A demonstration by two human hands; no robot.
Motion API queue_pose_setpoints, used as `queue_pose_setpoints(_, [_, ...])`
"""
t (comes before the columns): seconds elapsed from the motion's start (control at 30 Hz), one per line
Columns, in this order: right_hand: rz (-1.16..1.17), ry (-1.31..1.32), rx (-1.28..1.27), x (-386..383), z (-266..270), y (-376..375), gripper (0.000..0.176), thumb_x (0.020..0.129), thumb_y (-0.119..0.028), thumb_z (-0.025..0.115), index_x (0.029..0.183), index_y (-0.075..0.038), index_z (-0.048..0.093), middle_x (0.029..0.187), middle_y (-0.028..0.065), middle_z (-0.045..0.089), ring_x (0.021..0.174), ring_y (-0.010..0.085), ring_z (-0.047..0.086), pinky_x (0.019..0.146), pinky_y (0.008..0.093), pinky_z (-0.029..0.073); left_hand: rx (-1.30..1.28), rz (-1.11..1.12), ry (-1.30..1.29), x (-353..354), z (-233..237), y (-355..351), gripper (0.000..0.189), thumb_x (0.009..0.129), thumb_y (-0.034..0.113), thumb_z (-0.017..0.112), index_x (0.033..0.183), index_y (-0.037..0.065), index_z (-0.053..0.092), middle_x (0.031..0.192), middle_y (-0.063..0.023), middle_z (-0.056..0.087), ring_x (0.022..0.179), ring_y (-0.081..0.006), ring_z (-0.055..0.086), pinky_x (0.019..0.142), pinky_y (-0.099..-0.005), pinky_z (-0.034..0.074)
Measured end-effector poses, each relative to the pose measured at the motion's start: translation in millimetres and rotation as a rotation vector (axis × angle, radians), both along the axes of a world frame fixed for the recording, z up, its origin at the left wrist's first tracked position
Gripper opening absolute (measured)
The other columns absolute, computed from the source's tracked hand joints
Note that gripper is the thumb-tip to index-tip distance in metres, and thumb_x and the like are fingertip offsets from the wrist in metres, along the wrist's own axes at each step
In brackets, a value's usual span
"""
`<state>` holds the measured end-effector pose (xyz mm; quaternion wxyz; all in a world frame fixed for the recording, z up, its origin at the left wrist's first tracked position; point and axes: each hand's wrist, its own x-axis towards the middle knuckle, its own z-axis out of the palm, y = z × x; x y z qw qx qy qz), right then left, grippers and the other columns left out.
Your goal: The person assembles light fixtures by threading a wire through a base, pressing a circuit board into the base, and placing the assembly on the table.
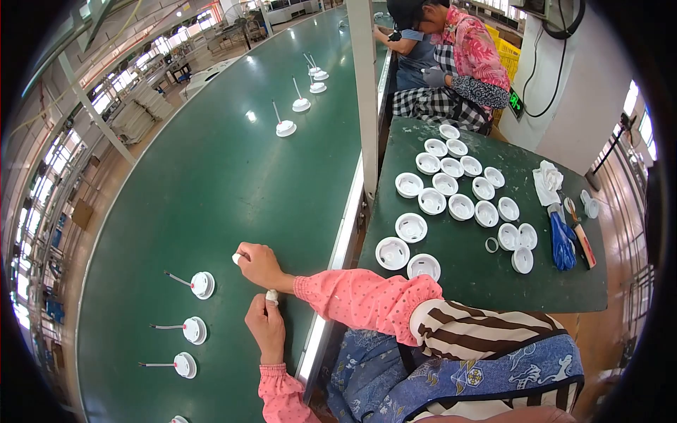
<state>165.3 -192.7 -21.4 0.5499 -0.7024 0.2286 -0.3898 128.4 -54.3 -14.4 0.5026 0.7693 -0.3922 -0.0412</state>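
Note:
Over the green conveyor belt (pixel 211 197), my right hand (pixel 262 268) is closed, fingers curled in, with a small white finger cot or cap (pixel 236 259) at its fingertips. Just below it in view, my left hand (pixel 266 330) is closed too, its thumb bearing an off-white cover (pixel 272 296). Whatever the fingers hold, if anything, is hidden. Nearest to the hands stands a white round lamp-like part (pixel 203 285) with a grey wire lead sticking out. Two similar parts (pixel 195 330) (pixel 185 365) lie in a row beyond it.
More wired white parts (pixel 285 128) sit farther up the belt. At right, a green side table (pixel 451 282) bears several white cups (pixel 392 253), a ring (pixel 491 244), a blue-handled tool (pixel 562 240) and a crumpled cloth (pixel 547 182). A metal post (pixel 364 92) rises at the belt's edge; a co-worker (pixel 472 63) sits beyond.

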Motion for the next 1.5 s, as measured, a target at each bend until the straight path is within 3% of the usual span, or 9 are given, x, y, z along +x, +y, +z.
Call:
queue_pose_setpoints(0.1, [-0.016,-0.013,-0.026,3.4,-4.5,0.1,0.016,0.089,-0.016,0.065,0.084,-0.001,0.065,0.063,0.0132,0.061,0.056,0.0285,0.058,0.058,0.0412,0.046,-0.025,-0.011,-0.028,2.1,-3.7,0.8,0.035,0.103,0.017,0.055,0.074,0.000,0.045,0.064,0.0002,0.039,0.060,-0.0085,0.036,0.053,-0.0288,0.032])
queue_pose_setpoints(0.3, [-0.017,-0.016,-0.033,3.5,-5.5,0.0,0.017,0.089,-0.017,0.064,0.084,-0.001,0.065,0.063,0.0132,0.062,0.057,0.0287,0.059,0.058,0.0415,0.046,-0.014,-0.004,-0.057,1.4,-2.6,-0.2,0.035,0.103,0.017,0.055,0.074,0.000,0.044,0.063,-0.0005,0.039,0.060,-0.0090,0.036,0.053,-0.0295,0.032])
queue_pose_setpoints(0.4, [-0.014,-0.020,-0.036,4.0,-5.5,-0.4,0.017,0.089,-0.017,0.064,0.084,-0.001,0.065,0.063,0.0131,0.062,0.057,0.0287,0.059,0.058,0.0413,0.046,0.000,-0.007,-0.035,-2.2,4.2,-0.2,0.026,0.098,0.010,0.053,0.077,-0.003,0.046,0.066,-0.0119,0.040,0.058,-0.0217,0.038,0.055,-0.0358,0.035])
queue_pose_setpoints(0.7, [-0.025,0.035,-0.074,0.3,-1.2,-3.9,0.011,0.084,-0.013,0.060,0.083,-0.004,0.065,0.077,0.0190,0.066,0.074,0.0400,0.064,0.066,0.0489,0.049,-0.045,-0.018,-0.036,1.4,-2.8,-4.1,0.028,0.100,0.013,0.054,0.077,-0.002,0.051,0.064,-0.0055,0.045,0.061,-0.0115,0.041,0.056,-0.0316,0.037])
queue_pose_setpoints(0.8, [-0.150,0.272,-0.756,10.1,-33.5,-22.4,0.010,0.081,-0.015,0.060,0.079,-0.008,0.065,0.081,0.0141,0.065,0.077,0.0368,0.063,0.067,0.0484,0.050,-0.004,0.030,-0.119,-6.8,3.1,-6.7,0.021,0.094,0.019,0.056,0.093,0.002,0.068,0.083,-0.0202,0.066,0.075,-0.0371,0.065,0.067,-0.0439,0.050])
queue_pose_setpoints(0.9, [-0.106,0.140,-1.138,5.5,-41.7,-49.4,0.013,0.084,-0.014,0.060,0.074,-0.007,0.061,0.076,0.0133,0.060,0.068,0.0326,0.059,0.058,0.0461,0.046,-0.058,-0.012,-0.092,-0.2,-1.3,-12.4,0.019,0.090,0.017,0.057,0.094,0.005,0.070,0.090,-0.0210,0.068,0.082,-0.0393,0.066,0.070,-0.0464,0.051])
queue_pose_setpoints(0.93, [0.064,0.026,-0.539,2.6,-28.3,-42.3,0.012,0.087,-0.012,0.059,0.078,-0.005,0.064,0.071,0.0092,0.060,0.061,0.0236,0.057,0.056,0.0393,0.046,-0.139,0.005,0.008,3.3,-8.1,-13.8,0.019,0.089,0.017,0.058,0.094,0.004,0.070,0.091,-0.0214,0.068,0.084,-0.0396,0.066,0.071,-0.0464,0.051])
queue_pose_setpoints(1.0, [0.194,0.026,0.000,4.1,-24.1,-43.0,0.016,0.094,-0.011,0.058,0.094,-0.002,0.071,0.066,0.0003,0.060,0.060,0.0069,0.052,0.053,0.0262,0.043,-0.183,0.012,-0.160,8.2,-31.2,-23.8,0.018,0.089,0.019,0.060,0.087,0.002,0.068,0.085,-0.0202,0.066,0.081,-0.0420,0.063,0.070,-0.0484,0.049])
queue_pose_setpoints(1.5, [0.270,0.082,-0.123,22.8,-55.9,-55.1,0.014,0.099,-0.016,0.060,0.095,-0.004,0.066,0.066,-0.0033,0.053,0.058,0.0043,0.046,0.052,0.0216,0.036,-0.157,0.041,-0.031,-4.0,-21.0,-9.7,0.024,0.090,0.019,0.061,0.077,0.000,0.063,0.079,-0.0199,0.063,0.078,-0.0428,0.062,0.073,-0.0511,0.048])
